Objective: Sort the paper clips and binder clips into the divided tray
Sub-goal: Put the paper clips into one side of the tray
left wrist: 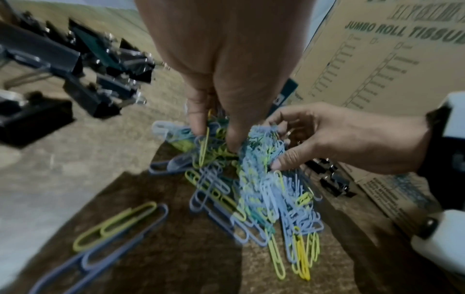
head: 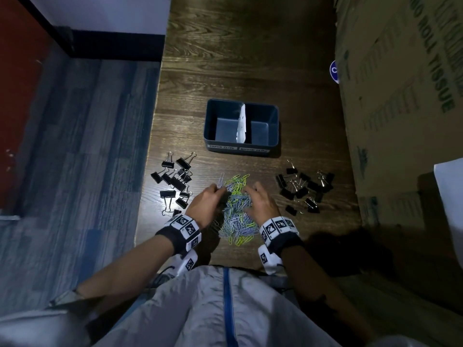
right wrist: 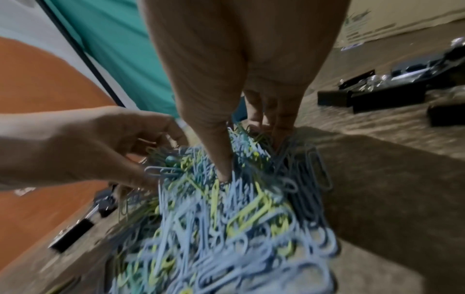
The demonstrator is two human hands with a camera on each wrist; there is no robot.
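A heap of blue, yellow and green paper clips (head: 238, 211) lies on the dark wooden table in front of me. Both hands dig into it from either side. My left hand (head: 213, 196) has curled fingers gripping a bunch of paper clips (left wrist: 214, 135). My right hand (head: 255, 199) closes round another tangled bunch (right wrist: 241, 159). The dark blue divided tray (head: 241, 126) stands beyond the heap, its two compartments showing no clips, a white divider between them. Black binder clips lie in two groups, one left (head: 175, 181) and one right (head: 303, 189) of the heap.
A large cardboard box (head: 406, 96) stands along the table's right side, close to the right binder clips. The table's left edge (head: 150, 146) drops to a blue carpeted floor. White labels (head: 238, 148) run along the tray's near wall.
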